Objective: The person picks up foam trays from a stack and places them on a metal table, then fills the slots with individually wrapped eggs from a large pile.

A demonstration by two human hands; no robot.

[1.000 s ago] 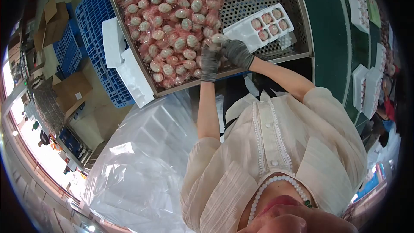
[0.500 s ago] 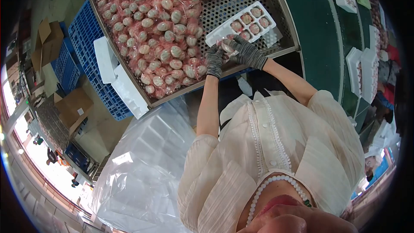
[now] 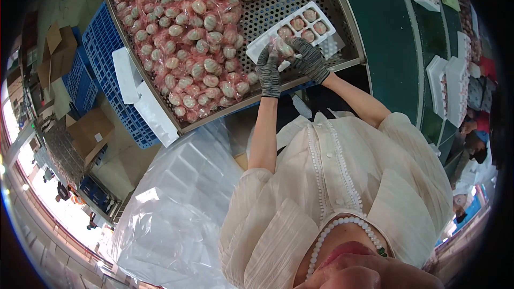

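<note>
Both my hands wear grey striped knit gloves and meet at the near edge of a white compartment tray (image 3: 255, 52). My left hand (image 3: 268, 72) is closed, its fingers pinching one end of an egg-shaped item in clear film with pink print, a wrapped egg (image 3: 285, 48). On its other side my right hand (image 3: 311, 60) curls its fingers around the same wrapped egg. Several similar pink-and-pale eggs (image 3: 298, 23) sit in the tray's compartments at the far right end. The held egg covers part of the tray, and my fingers hide some of its wrapper.
A metal sorting table with a perforated bed (image 3: 267, 13) carries a heap of wrapped eggs (image 3: 198, 37) at left. A green conveyor (image 3: 383, 37) runs along the right, with filled white trays (image 3: 456, 85) beyond. Blue crates (image 3: 110, 56) and clear plastic sheeting (image 3: 176, 198) lie to the left.
The wrapped egg has moved up from the near rim and now lies over the tray. My left hand has shifted right relative to the tray. The whole view has shifted slightly.
</note>
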